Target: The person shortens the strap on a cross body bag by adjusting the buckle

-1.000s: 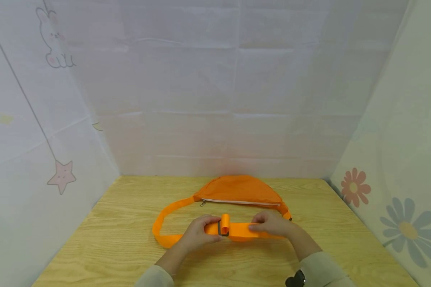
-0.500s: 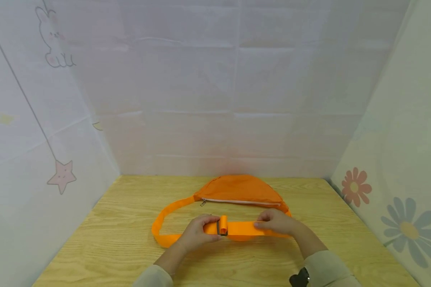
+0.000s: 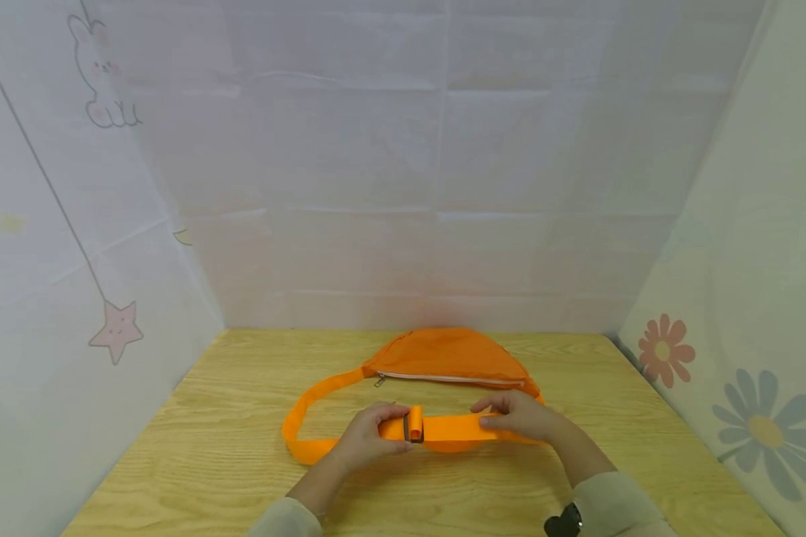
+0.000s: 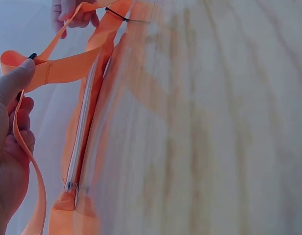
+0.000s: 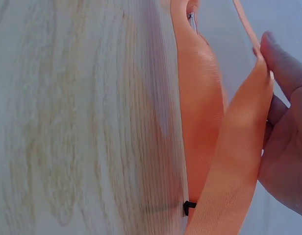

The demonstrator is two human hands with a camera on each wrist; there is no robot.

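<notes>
An orange waist bag point(image 3: 453, 354) lies at the back of the table, its pale zipper point(image 3: 443, 378) along the front edge. Its orange strap point(image 3: 450, 428) loops forward toward the person. My left hand point(image 3: 366, 438) pinches the strap at the dark slide buckle point(image 3: 406, 428), where a small loop of webbing stands up. Thumb and fingers press the buckle from both sides in the left wrist view. To the right, my right hand point(image 3: 520, 415) pinches the strap between thumb and fingers, with the webbing stretched between both hands. In the right wrist view the strap point(image 5: 234, 152) hangs from that pinch.
The wood-grain table point(image 3: 242, 403) is enclosed by pale cloth walls point(image 3: 403, 186) at the back and sides. A metal zipper pull point(image 3: 380, 380) hangs at the bag's left end. The strap's left bend point(image 3: 295, 425) lies on the tabletop.
My right hand has slid a little to the right along the strap, lengthening the stretch between the hands. My left hand and the buckle have shifted slightly left. The bag stays put.
</notes>
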